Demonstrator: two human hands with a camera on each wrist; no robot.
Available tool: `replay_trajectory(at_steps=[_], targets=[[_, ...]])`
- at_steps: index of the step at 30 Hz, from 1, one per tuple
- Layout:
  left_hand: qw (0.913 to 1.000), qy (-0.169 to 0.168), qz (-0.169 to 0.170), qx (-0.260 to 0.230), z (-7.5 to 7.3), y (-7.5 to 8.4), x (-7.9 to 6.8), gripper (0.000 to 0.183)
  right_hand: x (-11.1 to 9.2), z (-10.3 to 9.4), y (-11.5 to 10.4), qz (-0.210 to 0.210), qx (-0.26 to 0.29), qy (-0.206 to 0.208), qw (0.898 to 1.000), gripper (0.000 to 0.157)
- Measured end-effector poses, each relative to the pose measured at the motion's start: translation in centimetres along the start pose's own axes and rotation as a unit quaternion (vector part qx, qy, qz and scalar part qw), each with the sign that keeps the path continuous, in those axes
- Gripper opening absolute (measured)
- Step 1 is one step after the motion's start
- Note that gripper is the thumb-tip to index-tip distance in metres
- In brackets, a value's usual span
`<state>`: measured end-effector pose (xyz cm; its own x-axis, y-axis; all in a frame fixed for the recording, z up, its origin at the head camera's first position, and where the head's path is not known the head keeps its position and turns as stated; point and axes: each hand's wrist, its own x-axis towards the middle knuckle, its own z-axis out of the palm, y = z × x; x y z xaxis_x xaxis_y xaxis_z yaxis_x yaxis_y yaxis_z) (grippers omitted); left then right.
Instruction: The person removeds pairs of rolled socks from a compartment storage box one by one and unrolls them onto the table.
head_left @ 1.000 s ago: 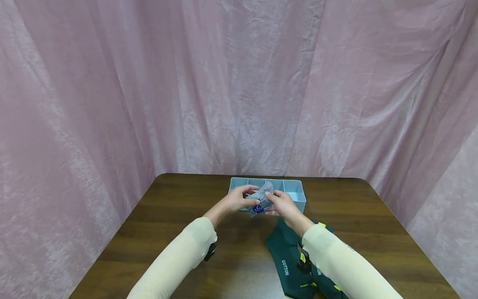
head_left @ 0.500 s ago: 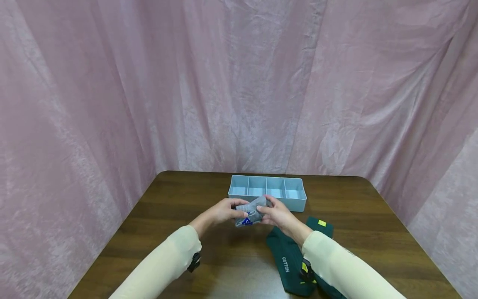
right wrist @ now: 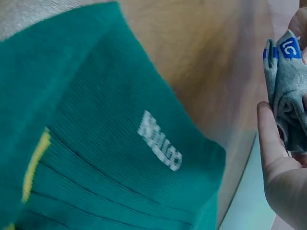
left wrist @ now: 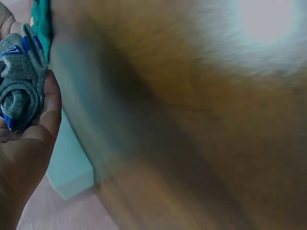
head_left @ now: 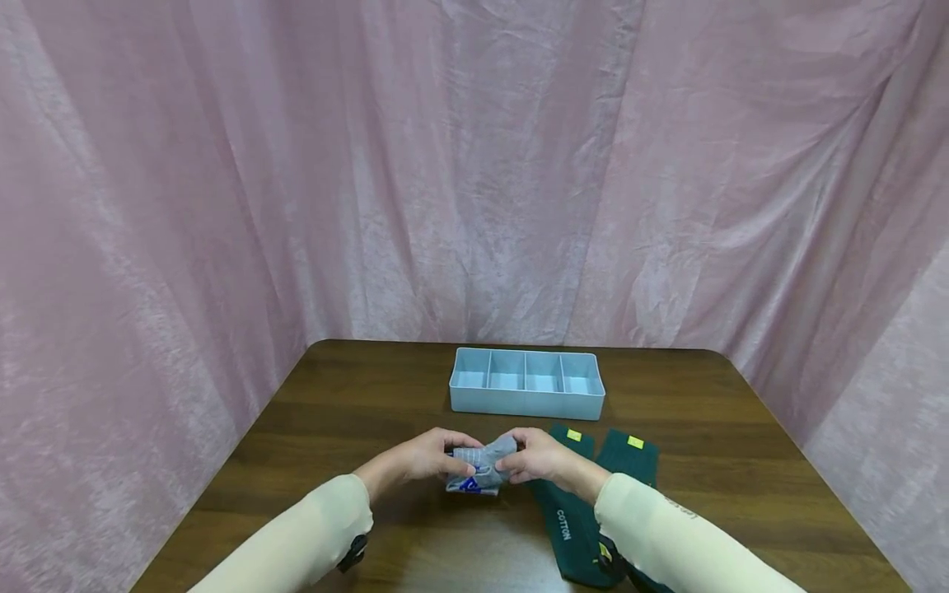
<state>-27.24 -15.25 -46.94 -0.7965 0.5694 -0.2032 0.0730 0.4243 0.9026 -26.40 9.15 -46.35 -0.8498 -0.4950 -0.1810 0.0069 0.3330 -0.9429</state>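
Both hands hold a grey pair of socks (head_left: 485,463) with blue patches, low over the table's middle. My left hand (head_left: 417,458) grips its left end between thumb and fingers. The right hand (head_left: 543,458) pinches the other end. Seen from the left wrist, the grey socks (left wrist: 20,67) are partly rolled, with a spiral of fabric at the end by the left palm. The right wrist view shows the folded grey layers (right wrist: 287,86) and a blue patch with white letters. Two dark green socks (head_left: 561,515) lie flat by the right forearm, which covers part of them.
A light blue box (head_left: 526,403) with several compartments, nothing visible in them, stands beyond the hands near the back of the brown wooden table (head_left: 371,387). Pink curtains (head_left: 474,165) hang behind the table.
Both hands have brought the grey socks down and left, away from the blue box, toward the body. The socks look more compactly rolled. The box and more of the green socks are now uncovered.
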Motion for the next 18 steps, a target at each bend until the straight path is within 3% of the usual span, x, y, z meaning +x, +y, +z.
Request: replay_trajectory(at_steps=[6,10,14,18], targets=[[0.9997,-0.020,-0.012,0.008,0.6,-0.9,-1.0,0.035,-0.3,0.9,0.2,-0.023,-0.104,-0.029,0.994,0.025],[0.9993,-0.029,-0.018,0.014,1.0,-1.2,-1.7,0.033,-0.5,1.2,0.1,-0.043,-0.196,-0.044,0.979,0.020],[0.9980,-0.038,0.010,0.048,1.4,-1.4,-2.2,0.032,-0.6,1.6,0.0,-0.057,-0.272,-0.050,0.959,0.018],[0.9907,-0.036,0.042,0.124,1.4,-1.6,-2.2,0.034,-0.5,1.9,0.1,-0.060,-0.302,-0.043,0.950,0.018]])
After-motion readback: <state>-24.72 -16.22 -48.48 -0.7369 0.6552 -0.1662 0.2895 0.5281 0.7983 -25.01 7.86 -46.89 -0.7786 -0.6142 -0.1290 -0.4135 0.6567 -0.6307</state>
